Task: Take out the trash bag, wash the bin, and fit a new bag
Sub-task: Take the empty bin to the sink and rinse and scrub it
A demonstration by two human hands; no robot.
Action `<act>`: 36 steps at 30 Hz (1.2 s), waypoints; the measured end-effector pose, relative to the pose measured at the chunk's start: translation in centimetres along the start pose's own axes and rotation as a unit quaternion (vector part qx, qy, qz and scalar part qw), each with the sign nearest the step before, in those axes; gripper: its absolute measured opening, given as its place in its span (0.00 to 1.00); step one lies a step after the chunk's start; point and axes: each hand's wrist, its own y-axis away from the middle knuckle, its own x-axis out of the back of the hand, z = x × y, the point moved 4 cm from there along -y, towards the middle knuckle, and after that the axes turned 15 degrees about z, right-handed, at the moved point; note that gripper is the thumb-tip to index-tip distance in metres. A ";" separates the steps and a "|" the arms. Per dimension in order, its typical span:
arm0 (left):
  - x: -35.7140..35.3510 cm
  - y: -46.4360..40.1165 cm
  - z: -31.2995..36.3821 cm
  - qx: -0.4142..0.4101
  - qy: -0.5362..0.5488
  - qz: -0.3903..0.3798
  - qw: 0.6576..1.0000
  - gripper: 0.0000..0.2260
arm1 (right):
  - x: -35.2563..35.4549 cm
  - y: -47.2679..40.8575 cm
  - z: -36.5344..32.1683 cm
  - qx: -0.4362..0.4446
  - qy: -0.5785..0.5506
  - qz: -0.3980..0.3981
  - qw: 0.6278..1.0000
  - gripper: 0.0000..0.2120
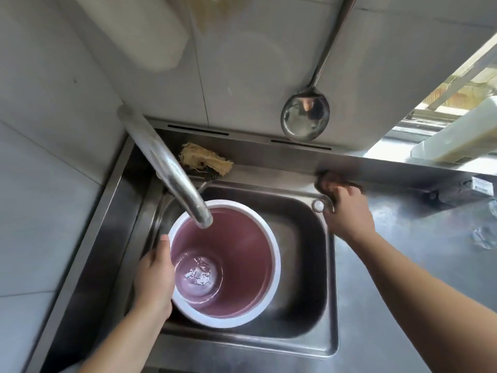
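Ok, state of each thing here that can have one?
bin: upright in sink, unlined, a little water at the bottom
faucet: spout over bin; flow unclear
left hand: holds bin rim
right hand: grips brown scrubber at sink's back corner
ladle: hanging on wall

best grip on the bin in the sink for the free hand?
Take the white rim of the bin on its right side, coming from above, thumb over the lip. The bin stands open-top up under the faucet with water inside; the left hand already holds the opposite rim, and the sink wall probably blocks a low side reach.
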 end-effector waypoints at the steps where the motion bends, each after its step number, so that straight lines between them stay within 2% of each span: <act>1: 0.0 -0.1 0.0 -0.009 -0.004 0.005 1.000 0.19 | -0.4 -0.8 0.9 0.000 0.010 0.007 1.000 0.19; 4: 0.0 -0.5 0.1 -0.025 -0.012 0.024 0.999 0.21 | -2.1 -2.9 2.8 0.030 0.058 0.012 0.998 0.26; 7: -0.2 -0.9 -0.1 -0.018 -0.028 0.037 0.999 0.23 | -4.5 -4.4 3.9 0.058 0.082 -0.016 0.995 0.29; 9: -0.3 -1.1 -0.2 -0.018 -0.047 0.037 0.998 0.25 | -5.9 -4.8 4.3 0.058 0.073 -0.014 0.996 0.28; 13: -0.3 -1.4 0.0 -0.016 -0.065 0.037 0.997 0.23 | -7.1 -4.7 5.3 0.057 0.051 0.080 0.994 0.23; 15: -0.3 -1.1 0.3 -0.015 -0.061 0.041 0.997 0.21 | -7.0 -4.7 5.1 0.069 0.036 0.097 0.992 0.20; 17: -0.3 -0.8 0.3 -0.008 -0.051 0.044 0.998 0.19 | -6.3 -4.7 4.4 0.068 0.002 0.084 0.994 0.13; 20: -0.2 0.0 0.4 -0.001 -0.044 0.045 0.998 0.20 | -3.8 -3.4 2.3 -0.047 -0.164 0.087 0.981 0.09; 23: -0.2 0.7 0.5 -0.015 -0.045 0.049 0.998 0.25 | -0.7 1.1 -2.5 -0.164 -0.364 0.088 0.913 0.07; 25: -0.4 1.2 0.7 -0.028 -0.056 0.046 0.997 0.29 | -1.2 5.3 -6.6 -0.250 -0.487 0.023 0.837 0.10; 27: -0.5 1.6 1.0 -0.037 -0.068 0.041 0.996 0.31 | -3.4 10.0 -10.6 -0.374 -0.568 -0.089 0.728 0.12; 28: -0.6 1.8 1.1 -0.042 -0.070 0.041 0.996 0.31 | -4.5 12.0 -12.5 -0.445 -0.590 -0.139 0.659 0.13; 30: -0.7 2.0 1.3 -0.056 -0.071 0.042 0.995 0.29 | -6.3 14.7 -15.9 -0.571 -0.629 -0.188 0.492 0.21; 31: -0.8 2.0 1.3 -0.063 -0.069 0.040 0.995 0.28 | -6.9 15.0 -17.3 -0.604 -0.641 -0.187 0.436 0.25; 32: -0.8 2.0 1.3 -0.069 -0.068 0.037 0.995 0.27 | -7.4 14.8 -18.1 -0.622 -0.645 -0.174 0.408 0.27; 34: -0.7 2.0 1.3 -0.081 -0.073 0.028 0.994 0.28 | -8.1 13.6 -18.8 -0.641 -0.635 -0.134 0.411 0.25; 36: -0.6 1.9 1.0 -0.097 -0.086 0.016 0.991 0.30 | -8.6 12.1 -19.2 -0.657 -0.618 -0.104 0.419 0.17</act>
